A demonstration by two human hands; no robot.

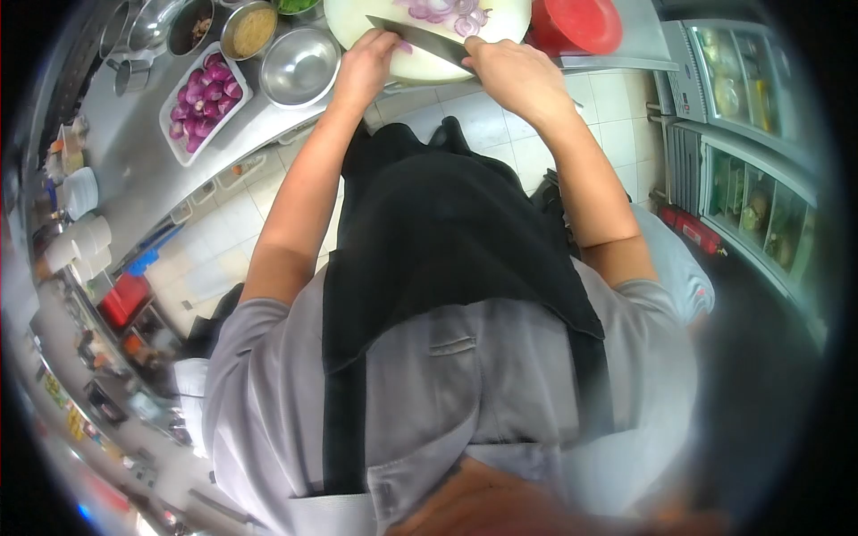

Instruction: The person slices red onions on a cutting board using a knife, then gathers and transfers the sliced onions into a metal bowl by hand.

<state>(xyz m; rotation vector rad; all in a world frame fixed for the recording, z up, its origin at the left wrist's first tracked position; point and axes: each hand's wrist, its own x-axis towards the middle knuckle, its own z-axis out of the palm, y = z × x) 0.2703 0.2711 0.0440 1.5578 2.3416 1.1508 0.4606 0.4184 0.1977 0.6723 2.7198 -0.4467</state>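
Note:
My right hand grips a kitchen knife by its handle. The blade slants to the upper left across a round, pale cutting board. With fingers curled, my left hand presses a piece of red onion on the board; its fingertips are close to the blade. Beyond the knife lie several cut red onion slices, partly cut off by the top edge of the view.
Left of the board, a steel bowl and a white tray of peeled red onions stand on the steel counter. More metal bowls hold minced food and greens. A red container is at the right; glass-door fridges stand farther right.

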